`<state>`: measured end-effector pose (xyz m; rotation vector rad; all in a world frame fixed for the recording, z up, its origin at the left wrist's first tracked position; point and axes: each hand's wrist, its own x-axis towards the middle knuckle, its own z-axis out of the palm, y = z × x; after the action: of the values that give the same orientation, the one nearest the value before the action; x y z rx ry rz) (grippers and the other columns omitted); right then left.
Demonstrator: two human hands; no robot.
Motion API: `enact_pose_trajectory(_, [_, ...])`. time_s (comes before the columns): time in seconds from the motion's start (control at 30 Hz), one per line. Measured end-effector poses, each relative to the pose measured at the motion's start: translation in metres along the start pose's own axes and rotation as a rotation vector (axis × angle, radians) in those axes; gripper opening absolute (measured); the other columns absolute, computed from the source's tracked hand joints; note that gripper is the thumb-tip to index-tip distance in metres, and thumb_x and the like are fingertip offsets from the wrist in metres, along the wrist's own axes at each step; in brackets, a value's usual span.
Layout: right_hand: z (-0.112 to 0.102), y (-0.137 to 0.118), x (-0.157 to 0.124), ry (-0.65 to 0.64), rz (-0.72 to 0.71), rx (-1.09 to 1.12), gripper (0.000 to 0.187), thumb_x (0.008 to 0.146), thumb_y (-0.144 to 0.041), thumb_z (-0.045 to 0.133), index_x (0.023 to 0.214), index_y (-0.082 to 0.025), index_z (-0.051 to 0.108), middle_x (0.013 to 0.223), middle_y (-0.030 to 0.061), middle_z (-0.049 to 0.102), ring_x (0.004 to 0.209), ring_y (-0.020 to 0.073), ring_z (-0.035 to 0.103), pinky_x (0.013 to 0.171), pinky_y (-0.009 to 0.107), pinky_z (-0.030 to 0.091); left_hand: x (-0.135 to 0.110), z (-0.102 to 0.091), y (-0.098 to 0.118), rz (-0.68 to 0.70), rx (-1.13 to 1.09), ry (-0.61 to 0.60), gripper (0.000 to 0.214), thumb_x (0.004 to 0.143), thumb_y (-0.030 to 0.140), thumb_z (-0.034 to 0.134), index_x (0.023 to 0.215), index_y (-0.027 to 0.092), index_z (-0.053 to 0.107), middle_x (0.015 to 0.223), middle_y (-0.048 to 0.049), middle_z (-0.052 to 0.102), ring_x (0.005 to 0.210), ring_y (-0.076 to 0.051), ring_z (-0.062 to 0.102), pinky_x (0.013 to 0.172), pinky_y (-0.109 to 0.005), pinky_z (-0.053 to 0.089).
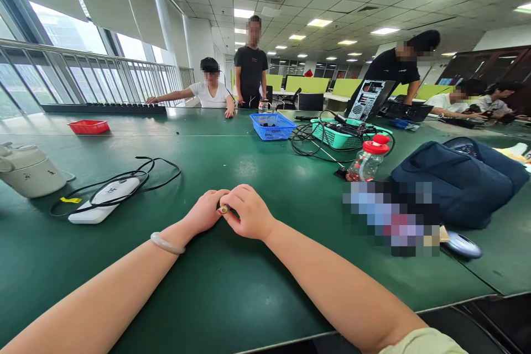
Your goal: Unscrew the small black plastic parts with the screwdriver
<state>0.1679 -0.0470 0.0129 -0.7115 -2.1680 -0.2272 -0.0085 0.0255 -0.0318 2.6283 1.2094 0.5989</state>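
Brass-coloured at its round visible end, a small rod-like object (224,209) sits near the centre of the frame, between the two bare hands, over the smooth dark-green worktop (232,293). The person's right hand (249,211) pinches it between thumb and curled fingers, at that grip's left edge. The left hand (205,211) meets it from the left; whether its fingers also clasp it cannot be told. Its long axis seems to point towards the viewer, mostly hidden.
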Motion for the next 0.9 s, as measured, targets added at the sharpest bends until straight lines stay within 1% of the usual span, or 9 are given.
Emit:
enact_pose_trajectory(0.13, [0.001, 0.0, 0.0, 0.018, -0.003, 0.006, 0.01, 0.084, -0.018, 0.048, 0.092, -0.022, 0.053, 0.08, 0.0037, 0.061, 0.083, 0.0189, 0.056, 0.086, 0.036, 0.042, 0.0, -0.001, 0.001, 0.0, 0.01, -0.005, 0.031, 0.079, 0.024, 0.047, 0.108, 0.024, 0.059, 0.109, -0.0047, 0.067, 0.103, -0.024, 0.058, 0.094, -0.041, 0.046])
enact_pose_trajectory(0.27, [0.0, 0.001, 0.001, 0.076, -0.014, 0.027, 0.009, 0.084, -0.017, 0.046, 0.089, -0.022, 0.052, 0.077, 0.0026, 0.061, 0.078, 0.0183, 0.056, 0.084, 0.035, 0.043, -0.001, -0.004, 0.007, -0.015, 0.0, 0.008, 0.028, 0.081, 0.024, 0.046, 0.105, 0.024, 0.06, 0.107, -0.0042, 0.067, 0.102, -0.023, 0.058, 0.093, -0.04, 0.046])
enact_pose_trajectory(0.4, [-0.006, 0.007, 0.001, 0.158, -0.018, 0.046, 0.006, 0.084, -0.017, 0.048, 0.087, -0.022, 0.051, 0.077, 0.0023, 0.063, 0.074, 0.0174, 0.056, 0.082, 0.034, 0.044, -0.003, -0.012, 0.019, -0.093, -0.044, -0.003, 0.024, 0.085, 0.032, 0.047, 0.104, 0.026, 0.06, 0.102, -0.003, 0.068, 0.103, -0.024, 0.058, 0.093, -0.041, 0.046])
enact_pose_trajectory(0.47, [-0.009, 0.011, 0.001, 0.21, 0.029, 0.054, 0.005, 0.085, -0.018, 0.049, 0.087, -0.022, 0.051, 0.078, 0.0026, 0.063, 0.073, 0.0172, 0.056, 0.08, 0.033, 0.045, -0.004, -0.016, 0.024, -0.131, -0.062, -0.011, 0.025, 0.085, 0.036, 0.049, 0.105, 0.027, 0.06, 0.104, -0.0025, 0.068, 0.105, -0.025, 0.057, 0.094, -0.042, 0.046])
enact_pose_trajectory(0.53, [-0.011, 0.015, 0.0, 0.262, 0.109, 0.066, 0.004, 0.086, -0.018, 0.048, 0.086, -0.022, 0.05, 0.079, 0.0028, 0.063, 0.073, 0.0173, 0.056, 0.078, 0.032, 0.046, -0.004, -0.019, 0.027, -0.138, -0.077, -0.025, 0.027, 0.085, 0.037, 0.051, 0.108, 0.027, 0.059, 0.108, -0.0021, 0.067, 0.108, -0.025, 0.055, 0.097, -0.043, 0.044])
enact_pose_trajectory(0.67, [-0.011, 0.022, -0.004, 0.286, 0.279, 0.076, 0.003, 0.088, -0.021, 0.047, 0.086, -0.022, 0.049, 0.079, 0.0033, 0.062, 0.073, 0.0174, 0.057, 0.075, 0.031, 0.046, -0.003, -0.019, 0.025, -0.128, -0.092, -0.052, 0.031, 0.085, 0.036, 0.051, 0.113, 0.027, 0.058, 0.114, -0.0023, 0.066, 0.111, -0.026, 0.053, 0.101, -0.044, 0.043])
enact_pose_trajectory(0.77, [-0.011, 0.024, -0.005, 0.283, 0.331, 0.087, 0.004, 0.089, -0.024, 0.046, 0.087, -0.022, 0.048, 0.078, 0.003, 0.061, 0.072, 0.0169, 0.057, 0.074, 0.031, 0.046, -0.003, -0.02, 0.025, -0.139, -0.088, -0.052, 0.033, 0.084, 0.038, 0.05, 0.114, 0.026, 0.058, 0.114, -0.0038, 0.065, 0.111, -0.026, 0.054, 0.1, -0.045, 0.043])
enact_pose_trajectory(0.9, [-0.01, 0.022, -0.004, 0.285, 0.341, 0.104, 0.004, 0.089, -0.024, 0.045, 0.087, -0.022, 0.047, 0.078, 0.0025, 0.061, 0.071, 0.0165, 0.057, 0.073, 0.03, 0.047, -0.004, -0.021, 0.027, -0.154, -0.087, -0.059, 0.036, 0.084, 0.039, 0.049, 0.116, 0.026, 0.058, 0.113, -0.0046, 0.065, 0.111, -0.027, 0.053, 0.101, -0.046, 0.042])
